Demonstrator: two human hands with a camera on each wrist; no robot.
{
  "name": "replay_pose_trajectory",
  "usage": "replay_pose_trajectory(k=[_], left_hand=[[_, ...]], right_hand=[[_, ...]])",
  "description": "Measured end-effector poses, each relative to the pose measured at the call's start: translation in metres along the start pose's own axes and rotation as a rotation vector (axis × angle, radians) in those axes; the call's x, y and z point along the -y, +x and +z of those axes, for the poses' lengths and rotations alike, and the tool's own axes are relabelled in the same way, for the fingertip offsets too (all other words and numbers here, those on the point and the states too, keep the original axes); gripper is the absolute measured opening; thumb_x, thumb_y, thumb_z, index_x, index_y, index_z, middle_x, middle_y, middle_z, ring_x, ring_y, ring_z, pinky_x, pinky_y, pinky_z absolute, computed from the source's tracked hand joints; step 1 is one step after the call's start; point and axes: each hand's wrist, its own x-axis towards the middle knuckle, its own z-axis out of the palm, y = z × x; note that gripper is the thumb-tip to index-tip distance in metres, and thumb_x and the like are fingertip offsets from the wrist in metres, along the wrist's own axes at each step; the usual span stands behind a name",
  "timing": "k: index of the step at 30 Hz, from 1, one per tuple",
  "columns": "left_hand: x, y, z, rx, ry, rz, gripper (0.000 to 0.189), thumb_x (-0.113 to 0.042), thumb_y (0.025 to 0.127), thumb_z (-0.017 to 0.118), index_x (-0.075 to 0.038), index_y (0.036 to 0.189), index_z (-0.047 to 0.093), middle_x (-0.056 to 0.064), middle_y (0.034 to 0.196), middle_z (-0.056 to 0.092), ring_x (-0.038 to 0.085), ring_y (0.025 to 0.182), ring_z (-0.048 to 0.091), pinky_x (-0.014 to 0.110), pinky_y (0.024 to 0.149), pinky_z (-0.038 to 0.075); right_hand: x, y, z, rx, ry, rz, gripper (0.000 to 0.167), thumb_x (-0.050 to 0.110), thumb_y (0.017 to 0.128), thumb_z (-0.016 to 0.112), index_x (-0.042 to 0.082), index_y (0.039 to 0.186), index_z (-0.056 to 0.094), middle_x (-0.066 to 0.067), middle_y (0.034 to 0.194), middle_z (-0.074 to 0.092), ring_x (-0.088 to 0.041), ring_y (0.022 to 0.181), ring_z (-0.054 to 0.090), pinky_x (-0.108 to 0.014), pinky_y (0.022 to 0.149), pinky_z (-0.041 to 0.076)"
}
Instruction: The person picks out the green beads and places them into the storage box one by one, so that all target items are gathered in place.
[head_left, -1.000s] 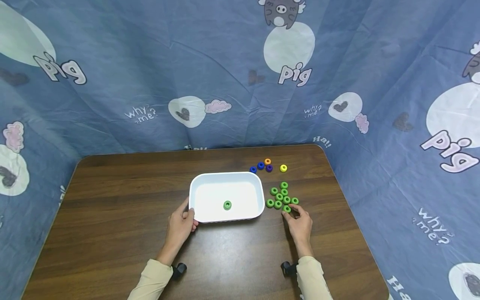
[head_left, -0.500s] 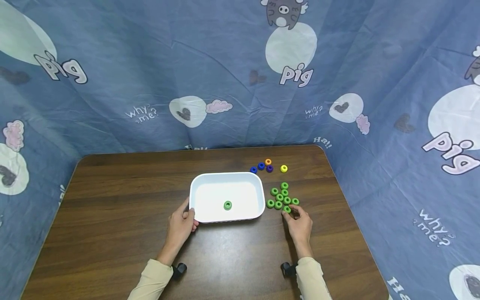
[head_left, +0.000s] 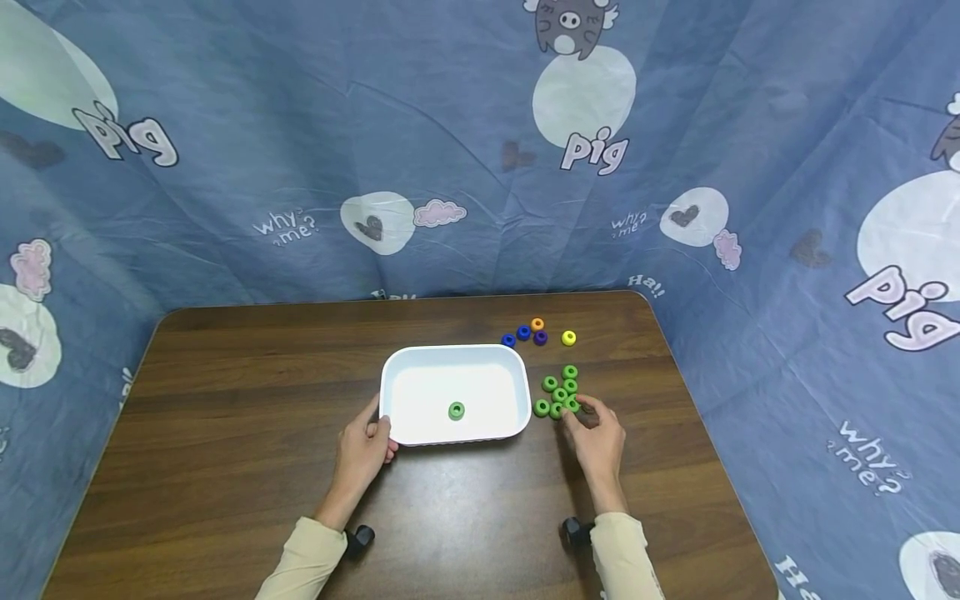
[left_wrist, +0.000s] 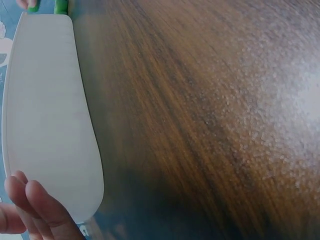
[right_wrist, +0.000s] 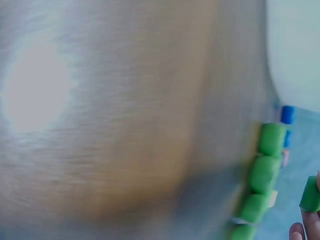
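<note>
My left hand point(head_left: 362, 450) grips the near left corner of a white tray point(head_left: 390, 358), with the thumb on its rim. One green ring bead point(head_left: 456, 411) lies inside the tray. To the right of it, my right hand point(head_left: 597, 443) pinches another green bead point(right_wrist: 311, 194) between thumb and fingers. In the right wrist view that bead is raised above a row of green beads point(right_wrist: 264, 174). Seen from above, the held bead covers part of the green group point(head_left: 559, 395) on the table. The left wrist view shows the tray's outer side point(left_wrist: 50, 110) and my left fingers point(left_wrist: 45, 202) against it.
Behind the tray's right end lie blue beads point(head_left: 523, 332), a purple bead point(head_left: 540, 337) and an orange bead point(head_left: 537, 324). A yellow bead point(head_left: 568, 338) sits apart to their right. A blue printed cloth point(head_left: 450, 150) hangs behind the wooden table point(head_left: 225, 400).
My right hand has raised the pinched green bead off the table and shifted it slightly away from me. My left hand and the tray have stayed in place.
</note>
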Motion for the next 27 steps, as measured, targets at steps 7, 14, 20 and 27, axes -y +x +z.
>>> replay_pose_trajectory(k=[7, 14, 20, 27], left_hand=[[0.001, 0.0, 0.0, -0.003, 0.003, -0.007, 0.053, -0.014, 0.1, 0.05, -0.007, 0.152, 0.044, 0.007, 0.061, 0.068, 0.012, 0.05, 0.06, 0.023, 0.048, 0.053], [0.002, 0.001, 0.0, -0.004, 0.009, -0.009, 0.053, -0.015, 0.1, 0.05, -0.009, 0.152, 0.044, 0.006, 0.061, 0.068, 0.012, 0.051, 0.06, 0.023, 0.049, 0.053], [0.001, 0.0, 0.0, -0.002, 0.008, -0.006, 0.053, -0.015, 0.1, 0.049, -0.01, 0.152, 0.043, 0.007, 0.062, 0.068, 0.012, 0.051, 0.06, 0.023, 0.049, 0.053], [0.001, 0.0, 0.0, 0.007, 0.014, -0.005, 0.053, -0.016, 0.101, 0.049, -0.009, 0.153, 0.042, 0.005, 0.062, 0.067, 0.012, 0.051, 0.06, 0.023, 0.05, 0.052]], right_hand=[[0.028, 0.0, 0.001, 0.026, 0.051, -0.046, 0.032, 0.025, 0.081, 0.082, 0.015, 0.111, 0.075, -0.015, 0.114, 0.071, -0.036, 0.096, 0.066, -0.031, 0.075, 0.048], [0.046, -0.003, 0.017, 0.062, 0.054, -0.105, 0.03, 0.024, 0.08, 0.083, 0.016, 0.108, 0.076, -0.011, 0.112, 0.073, -0.035, 0.097, 0.067, -0.04, 0.081, 0.054], [0.061, -0.012, 0.037, 0.134, 0.018, -0.202, 0.028, 0.024, 0.08, 0.084, 0.016, 0.106, 0.076, -0.007, 0.101, 0.075, -0.029, 0.089, 0.066, -0.033, 0.075, 0.049], [0.07, -0.02, 0.061, 0.205, -0.001, -0.263, 0.027, 0.021, 0.078, 0.085, 0.016, 0.103, 0.077, -0.004, 0.099, 0.076, -0.021, 0.085, 0.064, -0.032, 0.075, 0.051]])
